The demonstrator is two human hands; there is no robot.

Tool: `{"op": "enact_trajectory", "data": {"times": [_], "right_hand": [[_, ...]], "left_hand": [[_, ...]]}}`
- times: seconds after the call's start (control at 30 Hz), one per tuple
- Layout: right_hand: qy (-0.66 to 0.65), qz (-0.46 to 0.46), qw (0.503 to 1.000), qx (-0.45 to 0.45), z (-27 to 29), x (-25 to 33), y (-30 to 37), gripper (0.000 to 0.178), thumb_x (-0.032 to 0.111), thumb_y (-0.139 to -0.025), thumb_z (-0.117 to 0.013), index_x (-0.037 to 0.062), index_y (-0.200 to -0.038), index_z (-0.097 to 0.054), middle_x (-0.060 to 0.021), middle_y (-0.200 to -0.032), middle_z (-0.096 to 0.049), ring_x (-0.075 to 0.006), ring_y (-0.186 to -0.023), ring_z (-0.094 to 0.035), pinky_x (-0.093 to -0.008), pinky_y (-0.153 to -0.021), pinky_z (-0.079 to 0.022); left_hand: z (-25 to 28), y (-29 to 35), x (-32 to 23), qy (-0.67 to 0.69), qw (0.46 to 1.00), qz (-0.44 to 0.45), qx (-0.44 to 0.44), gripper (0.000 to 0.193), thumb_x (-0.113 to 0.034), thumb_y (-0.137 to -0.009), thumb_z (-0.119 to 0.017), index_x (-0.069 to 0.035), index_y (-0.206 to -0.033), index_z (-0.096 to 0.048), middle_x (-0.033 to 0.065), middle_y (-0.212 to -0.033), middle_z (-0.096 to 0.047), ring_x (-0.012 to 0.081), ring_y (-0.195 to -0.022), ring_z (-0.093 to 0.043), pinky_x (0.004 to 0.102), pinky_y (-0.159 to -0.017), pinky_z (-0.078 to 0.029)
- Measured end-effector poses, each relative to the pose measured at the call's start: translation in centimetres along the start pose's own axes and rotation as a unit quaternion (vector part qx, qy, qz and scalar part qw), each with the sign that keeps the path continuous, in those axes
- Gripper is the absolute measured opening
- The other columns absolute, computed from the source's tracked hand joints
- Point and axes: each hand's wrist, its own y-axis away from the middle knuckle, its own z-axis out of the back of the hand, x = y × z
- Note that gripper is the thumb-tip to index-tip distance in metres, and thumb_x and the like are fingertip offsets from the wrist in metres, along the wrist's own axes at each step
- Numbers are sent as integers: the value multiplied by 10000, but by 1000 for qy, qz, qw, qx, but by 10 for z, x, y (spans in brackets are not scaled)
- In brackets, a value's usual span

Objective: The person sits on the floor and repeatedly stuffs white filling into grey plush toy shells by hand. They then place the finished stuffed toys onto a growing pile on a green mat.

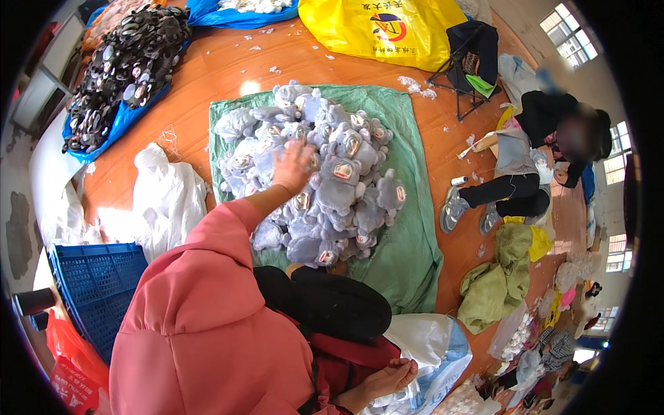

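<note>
Stretched out over a heap of grey plush toys (339, 197), my left hand (293, 166) has its fingers spread, slightly smeared by motion. It is over the toys near the middle of the heap, and whether it touches them is hard to tell. The toys have pale faces and lie on a green woven sheet (404, 277). My right hand (393, 377) rests low beside my lap, near a white and blue plastic sack (443, 346). Its fingers are curled together, and whatever may be between them is too small to make out.
Dark toy pieces (131, 69) fill a blue sheet at the far left. A white plastic bag (166, 194) and a blue crate (97, 283) stand left. A yellow sack (380, 31) lies at the back beside a folding chair (474, 66). A seated person (526, 159) works at the right.
</note>
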Motion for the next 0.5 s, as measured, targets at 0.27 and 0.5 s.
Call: {"op": "enact_trajectory", "data": {"times": [0.27, 0.5], "right_hand": [[16, -19, 999, -23, -9, 2, -3, 142, 109, -982, -545, 46, -1101, -588, -35, -849, -584, -122, -729, -501, -237, -668, -414], [17, -26, 999, -26, -28, 9, 1, 101, 74, -973, -523, 46, -1060, -565, -38, -804, -576, -126, -701, -496, -246, -634, -411]], "left_hand": [[-35, 15, 62, 89, 975, 131, 153, 791, -607, -824, -609, -261, -1495, -373, 91, -1586, -245, 370, -1427, -282, 616, -1088, -299], [-27, 20, 24, 111, 978, -10, 178, 790, -531, -817, -659, -244, -1494, -370, 133, -1570, -266, 385, -1388, -350, 472, -1121, -339]]}}
